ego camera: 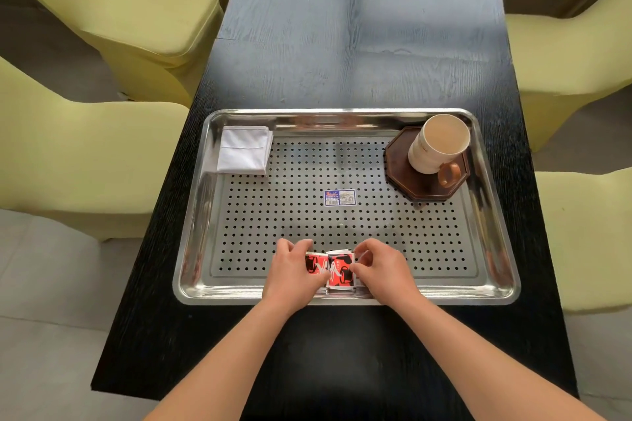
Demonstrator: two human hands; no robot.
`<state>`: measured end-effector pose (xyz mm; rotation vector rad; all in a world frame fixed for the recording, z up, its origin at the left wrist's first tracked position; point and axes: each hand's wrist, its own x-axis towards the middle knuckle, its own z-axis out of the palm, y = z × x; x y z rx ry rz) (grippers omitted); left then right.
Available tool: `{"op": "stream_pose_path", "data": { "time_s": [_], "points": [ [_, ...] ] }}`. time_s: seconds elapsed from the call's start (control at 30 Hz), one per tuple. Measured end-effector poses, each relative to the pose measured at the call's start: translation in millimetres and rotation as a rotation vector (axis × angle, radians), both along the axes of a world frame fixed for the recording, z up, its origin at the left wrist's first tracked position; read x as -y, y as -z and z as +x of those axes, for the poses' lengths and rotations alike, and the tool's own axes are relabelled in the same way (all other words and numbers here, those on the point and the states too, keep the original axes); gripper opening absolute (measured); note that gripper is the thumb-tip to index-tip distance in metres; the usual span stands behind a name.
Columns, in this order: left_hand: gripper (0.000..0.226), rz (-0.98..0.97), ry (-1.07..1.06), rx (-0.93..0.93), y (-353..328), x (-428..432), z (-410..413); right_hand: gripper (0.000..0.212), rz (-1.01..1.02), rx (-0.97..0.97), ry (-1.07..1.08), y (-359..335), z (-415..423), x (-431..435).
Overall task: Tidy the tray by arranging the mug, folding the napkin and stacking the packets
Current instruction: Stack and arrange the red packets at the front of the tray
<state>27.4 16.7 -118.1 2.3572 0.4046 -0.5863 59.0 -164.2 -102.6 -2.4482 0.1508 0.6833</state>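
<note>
Packets [333, 270]: red-and-white sachets at the near edge of the tray [342, 113], between both hands; likely light, thin and slippery, apt to slide apart
Hold: best pinched by the short edges, squared together
Left hand [294, 272]: fingers curled on the left packets
Right hand [379, 267]: fingertips pinching the right edge
Napkin [244, 150]: folded, far-left corner
Mug [439, 143]: on its coaster [427, 186], far right

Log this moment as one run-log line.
step: stacking packets | left hand, right hand: both on packets | napkin: folded | mug: on coaster
</note>
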Motion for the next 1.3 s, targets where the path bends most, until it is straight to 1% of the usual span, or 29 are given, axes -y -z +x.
{"op": "stream_pose_path", "data": {
  "time_s": [0.1,0.17,0.57,0.73,0.83,1.03,1.13,1.3],
  "points": [
    [0.053,-0.044,-0.113,-0.038,-1.4,-5.1,-1.2,0.034,0.014,0.008,0.008,0.2,2.4,-2.4],
    [0.051,-0.06,-0.137,-0.046,-1.7,-6.2,-1.7,0.036,0.018,0.006,-0.012,0.6,3.2,-5.6],
    [0.047,-0.068,-0.157,-0.045,-3.1,-10.6,-2.2,0.034,0.01,0.003,0.018,1.8,4.2,-0.9],
    [0.047,-0.082,-0.166,-0.054,-6.7,-9.3,-2.7,0.029,0.011,-0.012,-0.008,1.9,3.9,-5.7],
    [0.047,-0.086,-0.176,-0.051,-8.4,-10.9,-4.3,0.033,0.035,-0.024,0.013,1.0,3.1,-3.1],
    [0.044,-0.087,-0.179,-0.058,-11.1,-11.5,-2.8,0.017,0.043,-0.09,0.027,0.4,-2.7,4.6],
    [0.044,-0.093,-0.188,-0.057,-12.1,-11.4,-2.6,0.019,0.073,-0.107,0.052,-0.1,-4.4,2.9],
    [0.042,-0.067,-0.194,-0.037,-13.3,-10.7,0.9,0.025,0.087,-0.03,0.1,1.1,-0.5,2.2]
  ]
}}
